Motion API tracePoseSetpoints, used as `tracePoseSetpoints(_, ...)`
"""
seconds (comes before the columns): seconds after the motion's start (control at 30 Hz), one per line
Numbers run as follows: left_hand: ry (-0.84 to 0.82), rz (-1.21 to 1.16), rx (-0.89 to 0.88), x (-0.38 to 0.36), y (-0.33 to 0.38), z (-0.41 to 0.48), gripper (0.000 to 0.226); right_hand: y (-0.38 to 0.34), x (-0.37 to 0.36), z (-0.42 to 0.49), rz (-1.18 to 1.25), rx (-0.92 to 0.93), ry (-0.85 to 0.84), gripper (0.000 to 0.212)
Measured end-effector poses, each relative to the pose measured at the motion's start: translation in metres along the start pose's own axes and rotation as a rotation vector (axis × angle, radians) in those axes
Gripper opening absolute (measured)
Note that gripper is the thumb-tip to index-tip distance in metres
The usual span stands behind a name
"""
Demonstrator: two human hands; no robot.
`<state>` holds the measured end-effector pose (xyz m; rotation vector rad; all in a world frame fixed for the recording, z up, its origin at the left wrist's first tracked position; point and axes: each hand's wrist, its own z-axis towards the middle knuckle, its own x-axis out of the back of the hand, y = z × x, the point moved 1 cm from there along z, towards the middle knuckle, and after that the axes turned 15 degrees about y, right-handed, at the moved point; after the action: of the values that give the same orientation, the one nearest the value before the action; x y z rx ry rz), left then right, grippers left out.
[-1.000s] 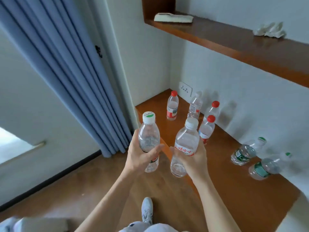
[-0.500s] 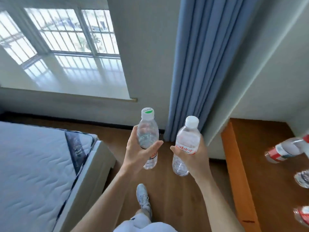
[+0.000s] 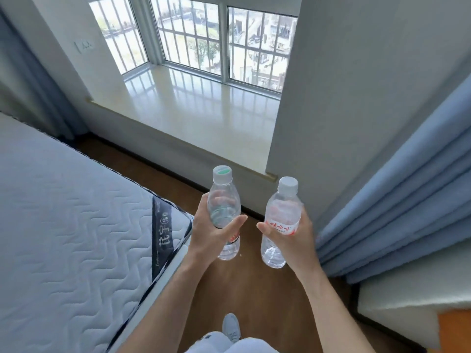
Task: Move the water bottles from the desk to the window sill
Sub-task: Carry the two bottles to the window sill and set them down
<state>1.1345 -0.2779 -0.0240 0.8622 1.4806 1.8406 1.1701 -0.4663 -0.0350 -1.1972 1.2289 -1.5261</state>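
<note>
Water bottles short of the window: a clear plastic bottle with a green-topped white cap (image 3: 224, 207) is gripped upright in the left hand (image 3: 209, 233), and a clear plastic bottle with a plain white cap and red-lettered label (image 3: 281, 212) in the right hand (image 3: 295, 240). Both are over the brown wooden floor (image 3: 254, 289), near the pale glossy window sill (image 3: 198, 115). The carry looks about midway. The next move is to step closer and stand both bottles on the sill.

- Left bottle (image 3: 223, 197): clear, white cap with green top, red strip on label.
- Right bottle (image 3: 283, 207): clear, white cap, white label with red characters.
- Mattress (image 3: 63, 225): white, wavy quilted stitching, dark blue band with white characters.
- Curtain (image 3: 407, 212): plain light blue.
- Floor (image 3: 254, 289): brown wood.
- Window sill (image 3: 204, 118): glossy cream.
- Shoe (image 3: 230, 324): pale grey.
</note>
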Motion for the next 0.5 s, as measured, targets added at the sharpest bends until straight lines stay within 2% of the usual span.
tracePoseSetpoints(0.5,0.225,0.102,-0.003,-0.001,-0.045,0.187,0.052,-0.004,-0.165,0.159,-0.005,-0.025,-0.207,0.076)
